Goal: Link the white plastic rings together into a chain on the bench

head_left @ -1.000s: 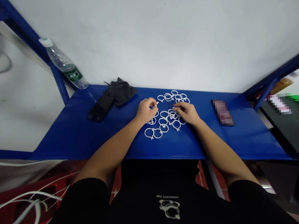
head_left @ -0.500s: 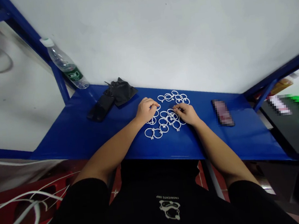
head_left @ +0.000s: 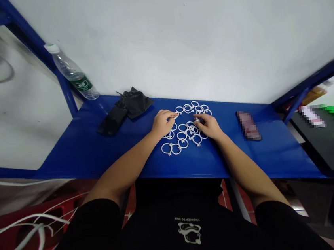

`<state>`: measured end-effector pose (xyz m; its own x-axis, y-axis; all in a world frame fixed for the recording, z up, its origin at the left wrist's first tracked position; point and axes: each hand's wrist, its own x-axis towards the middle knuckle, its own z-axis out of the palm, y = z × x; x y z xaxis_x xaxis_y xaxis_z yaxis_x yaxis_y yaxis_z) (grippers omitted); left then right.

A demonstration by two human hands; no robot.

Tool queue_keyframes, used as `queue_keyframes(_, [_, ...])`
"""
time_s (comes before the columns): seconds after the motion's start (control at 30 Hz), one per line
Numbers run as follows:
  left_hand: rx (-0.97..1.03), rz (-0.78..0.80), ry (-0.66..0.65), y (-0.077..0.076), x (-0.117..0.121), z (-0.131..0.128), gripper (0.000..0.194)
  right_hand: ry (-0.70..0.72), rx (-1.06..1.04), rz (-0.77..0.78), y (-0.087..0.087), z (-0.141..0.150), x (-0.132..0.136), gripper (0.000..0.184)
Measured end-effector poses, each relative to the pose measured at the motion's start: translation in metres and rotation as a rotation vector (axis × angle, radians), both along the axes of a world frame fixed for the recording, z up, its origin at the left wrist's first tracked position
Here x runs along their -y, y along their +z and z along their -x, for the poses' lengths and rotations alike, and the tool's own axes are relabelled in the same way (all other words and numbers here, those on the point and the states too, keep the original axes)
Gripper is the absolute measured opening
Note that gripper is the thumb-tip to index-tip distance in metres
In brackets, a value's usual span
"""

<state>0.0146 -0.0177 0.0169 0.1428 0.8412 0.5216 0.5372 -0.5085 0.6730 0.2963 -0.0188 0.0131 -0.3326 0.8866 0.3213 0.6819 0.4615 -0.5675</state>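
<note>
My left hand (head_left: 163, 123) is closed in a pinch on a white ring (head_left: 177, 115), part of which shows past the fingertips. Opposite it, my right hand (head_left: 209, 125) has thumb and fingers brought together around a small white piece (head_left: 196, 119), too small to name. Several more white rings with little tabs, such as one near the front (head_left: 176, 149), lie between and below my hands, some overlapping. A second cluster of white rings (head_left: 188, 108) rests behind them towards the wall. My hands partly cover a few rings.
The blue table (head_left: 77, 150) meets a white wall (head_left: 188, 43). At its back left are a plastic bottle (head_left: 75, 77), a crumpled black bag (head_left: 136, 102) and a dark flat object (head_left: 112, 121). A blurred-out phone-like object (head_left: 248, 125) lies on the right.
The ring in my left hand has turned, showing first edge-on, then flatter, and now sits close to the back cluster. My right fingers have shifted slightly around the small white piece.
</note>
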Motion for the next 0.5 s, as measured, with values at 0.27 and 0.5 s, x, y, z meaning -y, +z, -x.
queue_keyframes(0.27, [-0.102,0.151,-0.103,-0.012,-0.003,-0.002,0.025,0.039,0.008,0.001,0.001,0.001,0.000,0.031])
queue_keyframes(0.5, [-0.122,0.141,-0.154,-0.011,0.000,-0.002,0.023,0.056,0.000,0.020,0.001,0.001,0.000,0.035])
